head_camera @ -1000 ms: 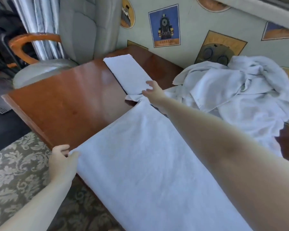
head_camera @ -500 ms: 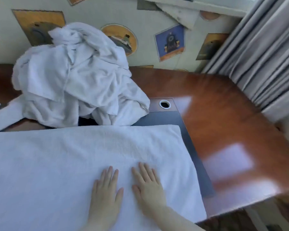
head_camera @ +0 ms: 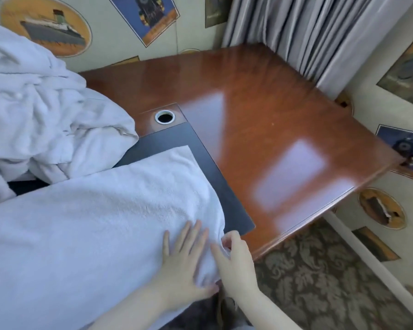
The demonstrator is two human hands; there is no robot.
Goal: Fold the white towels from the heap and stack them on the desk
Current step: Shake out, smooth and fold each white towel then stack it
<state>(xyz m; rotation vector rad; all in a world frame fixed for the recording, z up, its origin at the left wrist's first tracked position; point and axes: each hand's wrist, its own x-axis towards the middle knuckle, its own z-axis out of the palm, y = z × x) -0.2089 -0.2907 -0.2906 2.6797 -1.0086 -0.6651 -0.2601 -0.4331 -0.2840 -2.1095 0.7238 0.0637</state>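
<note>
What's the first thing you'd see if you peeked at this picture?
A big white towel fills the lower left, spread over the shiny brown desk. At its right end the left hand presses flat on it while the right hand pinches its corner. Behind, on the left, sits a rumpled heap of white towels.
</note>
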